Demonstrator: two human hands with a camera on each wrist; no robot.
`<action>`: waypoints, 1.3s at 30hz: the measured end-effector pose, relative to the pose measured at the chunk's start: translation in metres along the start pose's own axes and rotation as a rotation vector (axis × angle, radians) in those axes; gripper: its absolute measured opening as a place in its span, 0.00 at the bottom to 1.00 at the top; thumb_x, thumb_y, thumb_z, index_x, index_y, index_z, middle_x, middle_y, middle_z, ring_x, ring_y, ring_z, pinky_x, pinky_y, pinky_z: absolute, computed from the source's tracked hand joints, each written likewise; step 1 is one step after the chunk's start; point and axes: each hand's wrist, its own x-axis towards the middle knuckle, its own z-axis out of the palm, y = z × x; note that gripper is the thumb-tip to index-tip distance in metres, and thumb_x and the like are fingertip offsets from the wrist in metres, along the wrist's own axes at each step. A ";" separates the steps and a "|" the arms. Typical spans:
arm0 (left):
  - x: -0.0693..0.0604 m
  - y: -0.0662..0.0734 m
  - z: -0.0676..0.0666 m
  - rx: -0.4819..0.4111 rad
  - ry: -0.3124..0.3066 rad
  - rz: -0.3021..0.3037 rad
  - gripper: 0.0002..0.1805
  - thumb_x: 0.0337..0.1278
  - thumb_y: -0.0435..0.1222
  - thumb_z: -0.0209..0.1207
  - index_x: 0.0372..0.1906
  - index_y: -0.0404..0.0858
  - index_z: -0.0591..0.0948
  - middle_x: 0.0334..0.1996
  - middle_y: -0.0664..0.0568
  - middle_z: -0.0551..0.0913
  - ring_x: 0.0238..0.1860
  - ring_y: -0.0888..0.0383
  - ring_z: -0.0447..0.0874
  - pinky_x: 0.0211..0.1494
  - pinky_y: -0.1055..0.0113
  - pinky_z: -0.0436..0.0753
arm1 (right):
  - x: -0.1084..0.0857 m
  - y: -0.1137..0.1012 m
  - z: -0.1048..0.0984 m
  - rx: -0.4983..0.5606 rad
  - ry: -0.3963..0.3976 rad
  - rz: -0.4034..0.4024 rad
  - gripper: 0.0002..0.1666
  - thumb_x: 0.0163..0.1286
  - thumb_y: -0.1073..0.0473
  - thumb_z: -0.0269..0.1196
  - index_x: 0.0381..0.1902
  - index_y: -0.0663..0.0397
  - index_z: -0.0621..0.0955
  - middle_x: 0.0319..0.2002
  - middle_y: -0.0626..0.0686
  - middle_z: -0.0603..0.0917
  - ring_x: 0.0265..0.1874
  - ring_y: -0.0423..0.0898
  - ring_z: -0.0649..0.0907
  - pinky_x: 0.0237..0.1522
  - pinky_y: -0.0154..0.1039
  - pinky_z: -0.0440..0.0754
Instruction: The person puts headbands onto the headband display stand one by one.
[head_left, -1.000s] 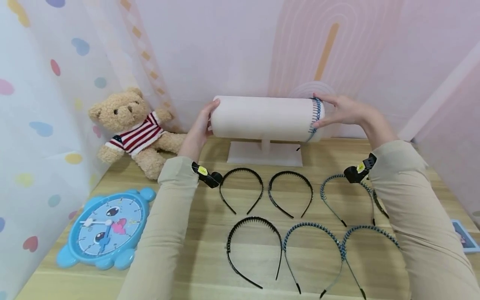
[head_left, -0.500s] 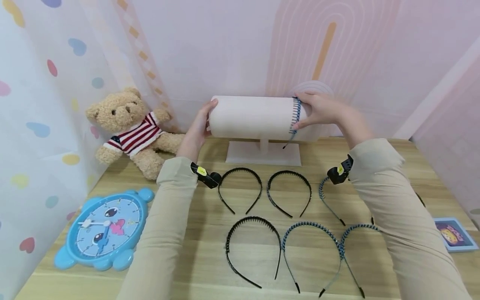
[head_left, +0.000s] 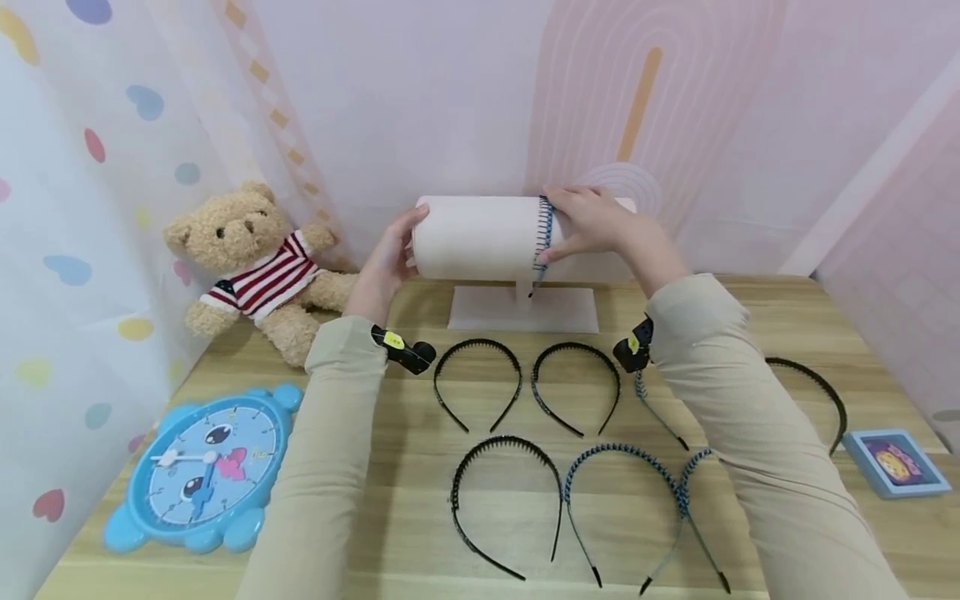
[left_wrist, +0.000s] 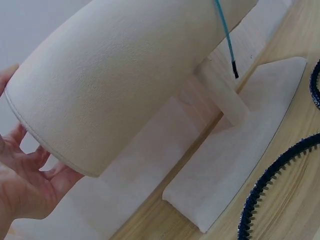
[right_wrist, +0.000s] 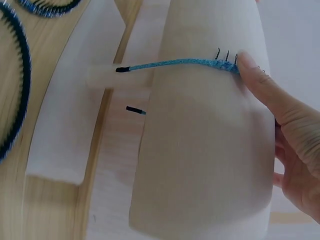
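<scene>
A cream cylinder display stand (head_left: 480,237) stands at the back of the table on a flat base. Around its roll sits a blue toothed headband (head_left: 543,229), its black-tipped ends hanging below, as the right wrist view shows. My right hand (head_left: 592,221) grips this headband, thumb on the front and fingers over the top and behind the roll. At the roll's left end my left hand (head_left: 386,258) holds the rim; in the left wrist view several fingertips (left_wrist: 62,175) lie at the edge. The far side of the roll is hidden.
Several headbands lie in front: black ones (head_left: 480,342), (head_left: 517,442) and blue ones (head_left: 622,448), partly under my right sleeve. A teddy bear (head_left: 262,267) sits at left behind a blue toy clock (head_left: 210,467). A small blue frame (head_left: 896,462) lies at right.
My right hand has slid the blue headband leftward along the roll, from near its right end to about the post. My left hand keeps its hold on the left end.
</scene>
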 end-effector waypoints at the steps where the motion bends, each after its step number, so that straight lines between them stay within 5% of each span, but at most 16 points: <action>1: 0.000 0.000 -0.001 -0.002 0.003 -0.003 0.35 0.51 0.55 0.55 0.65 0.55 0.60 0.65 0.57 0.63 0.53 0.59 0.62 0.52 0.63 0.67 | 0.003 -0.002 0.002 0.000 0.002 -0.011 0.59 0.52 0.41 0.67 0.70 0.63 0.49 0.70 0.62 0.55 0.69 0.60 0.53 0.68 0.59 0.44; 9: 0.003 -0.007 0.001 0.000 0.006 0.003 0.33 0.51 0.55 0.55 0.64 0.55 0.63 0.65 0.57 0.64 0.58 0.57 0.62 0.58 0.60 0.65 | 0.017 -0.024 0.006 -0.021 -0.019 -0.035 0.61 0.52 0.38 0.65 0.70 0.62 0.48 0.71 0.60 0.52 0.70 0.57 0.53 0.69 0.55 0.44; 20: -0.002 -0.004 0.012 0.001 0.004 0.014 0.29 0.51 0.55 0.56 0.59 0.54 0.68 0.60 0.58 0.69 0.50 0.60 0.64 0.54 0.62 0.65 | 0.036 -0.057 0.011 -0.094 -0.011 -0.057 0.61 0.53 0.36 0.64 0.71 0.61 0.46 0.71 0.58 0.52 0.70 0.57 0.53 0.69 0.55 0.44; 29: -0.003 -0.005 0.019 0.014 -0.019 0.017 0.28 0.56 0.53 0.51 0.62 0.53 0.65 0.64 0.58 0.65 0.60 0.56 0.61 0.63 0.56 0.63 | 0.046 -0.071 0.017 -0.076 0.012 -0.086 0.61 0.53 0.36 0.64 0.71 0.59 0.45 0.72 0.56 0.50 0.70 0.55 0.53 0.69 0.54 0.46; 39: -0.004 -0.006 0.022 0.014 -0.046 0.022 0.26 0.56 0.53 0.51 0.59 0.52 0.68 0.61 0.58 0.69 0.57 0.57 0.63 0.60 0.57 0.64 | 0.053 -0.082 0.020 -0.139 0.001 -0.067 0.60 0.54 0.32 0.60 0.72 0.54 0.45 0.73 0.52 0.48 0.69 0.56 0.55 0.66 0.58 0.50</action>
